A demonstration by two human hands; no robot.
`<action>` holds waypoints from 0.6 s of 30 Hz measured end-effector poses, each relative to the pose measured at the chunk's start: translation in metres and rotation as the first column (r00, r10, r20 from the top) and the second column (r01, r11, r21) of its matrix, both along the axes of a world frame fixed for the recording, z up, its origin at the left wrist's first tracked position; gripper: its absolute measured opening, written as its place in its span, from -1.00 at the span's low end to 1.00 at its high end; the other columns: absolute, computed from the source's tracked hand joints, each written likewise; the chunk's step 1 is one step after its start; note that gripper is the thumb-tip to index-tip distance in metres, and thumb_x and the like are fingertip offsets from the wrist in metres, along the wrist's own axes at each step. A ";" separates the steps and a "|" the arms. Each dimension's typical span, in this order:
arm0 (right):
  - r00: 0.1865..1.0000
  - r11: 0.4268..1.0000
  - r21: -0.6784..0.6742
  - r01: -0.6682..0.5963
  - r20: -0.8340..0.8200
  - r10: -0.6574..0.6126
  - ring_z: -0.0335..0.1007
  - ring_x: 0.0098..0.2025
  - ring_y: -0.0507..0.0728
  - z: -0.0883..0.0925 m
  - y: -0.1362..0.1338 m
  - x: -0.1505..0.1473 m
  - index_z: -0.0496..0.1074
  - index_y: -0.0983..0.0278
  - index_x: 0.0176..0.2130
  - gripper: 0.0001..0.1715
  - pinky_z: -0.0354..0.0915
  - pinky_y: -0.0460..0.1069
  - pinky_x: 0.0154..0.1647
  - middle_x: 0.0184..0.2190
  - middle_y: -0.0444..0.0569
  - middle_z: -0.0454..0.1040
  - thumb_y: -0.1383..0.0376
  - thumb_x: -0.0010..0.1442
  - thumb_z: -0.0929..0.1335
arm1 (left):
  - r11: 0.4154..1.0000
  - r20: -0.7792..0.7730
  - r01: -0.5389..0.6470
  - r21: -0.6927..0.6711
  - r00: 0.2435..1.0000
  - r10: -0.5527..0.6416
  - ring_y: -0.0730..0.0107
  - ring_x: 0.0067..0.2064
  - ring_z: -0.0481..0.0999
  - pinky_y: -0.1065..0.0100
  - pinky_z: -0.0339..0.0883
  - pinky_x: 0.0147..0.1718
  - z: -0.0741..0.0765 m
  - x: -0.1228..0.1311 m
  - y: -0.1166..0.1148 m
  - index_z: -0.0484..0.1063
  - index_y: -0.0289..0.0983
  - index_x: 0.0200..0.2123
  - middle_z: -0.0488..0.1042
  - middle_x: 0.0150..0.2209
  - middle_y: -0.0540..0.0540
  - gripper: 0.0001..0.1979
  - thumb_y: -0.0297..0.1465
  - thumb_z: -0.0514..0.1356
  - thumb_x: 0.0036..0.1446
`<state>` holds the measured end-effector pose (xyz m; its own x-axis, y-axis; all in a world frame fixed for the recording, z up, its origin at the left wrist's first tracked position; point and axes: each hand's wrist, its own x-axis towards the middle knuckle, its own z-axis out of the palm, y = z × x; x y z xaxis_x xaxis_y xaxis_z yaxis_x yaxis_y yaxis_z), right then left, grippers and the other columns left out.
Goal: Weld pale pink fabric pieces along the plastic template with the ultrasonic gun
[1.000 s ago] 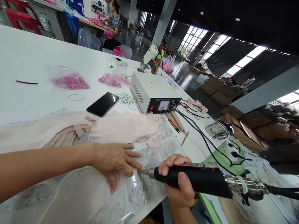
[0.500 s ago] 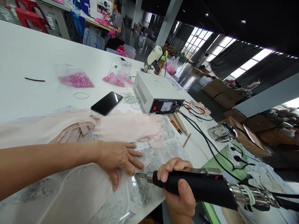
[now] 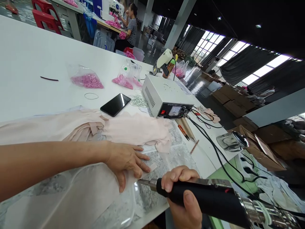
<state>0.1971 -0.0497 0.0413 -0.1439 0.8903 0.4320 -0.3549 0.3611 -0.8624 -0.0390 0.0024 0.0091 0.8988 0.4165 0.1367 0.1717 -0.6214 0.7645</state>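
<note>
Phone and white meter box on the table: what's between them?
Head view: a small heap of white rings lies on the table between the black phone and the white meter box, right beside the box's vented side.

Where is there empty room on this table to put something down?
The big white table is bare behind the dark strip and pink bag, and again between them and the fabric. Crowded: phone, box, cables, and where the left hand presses fabric beside the tool in the right hand.
</note>
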 end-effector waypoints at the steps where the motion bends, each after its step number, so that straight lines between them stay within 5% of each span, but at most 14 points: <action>1: 1.000 1.000 -0.003 -0.007 0.003 0.007 0.37 -0.54 0.01 0.000 -0.001 -0.001 0.42 0.15 -0.21 -0.81 0.45 -0.02 -0.53 -0.36 -0.15 0.34 0.09 0.29 0.36 | 1.000 -0.004 0.003 0.002 1.000 -0.003 -0.05 0.40 0.25 0.02 -0.25 0.44 0.000 0.000 0.000 0.57 -0.07 -0.28 0.48 0.25 -0.02 -0.72 -0.11 0.51 0.04; 18: 0.998 0.998 -0.020 -0.056 -0.001 0.056 0.38 -0.49 0.02 -0.001 -0.009 -0.005 0.40 0.15 -0.20 -0.83 0.41 -0.02 -0.50 -0.34 -0.15 0.34 0.12 0.31 0.36 | 1.000 0.015 -0.028 -0.013 0.999 0.028 -0.03 0.37 0.32 0.06 -0.19 0.43 -0.001 0.003 -0.001 0.58 -0.05 -0.32 0.53 0.20 0.03 -0.71 -0.06 0.51 0.01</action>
<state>0.1920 -0.0591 0.0401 -0.1940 0.8893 0.4141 -0.3741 0.3231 -0.8693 -0.0359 0.0016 0.0086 0.8845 0.4434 0.1451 0.1769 -0.6066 0.7751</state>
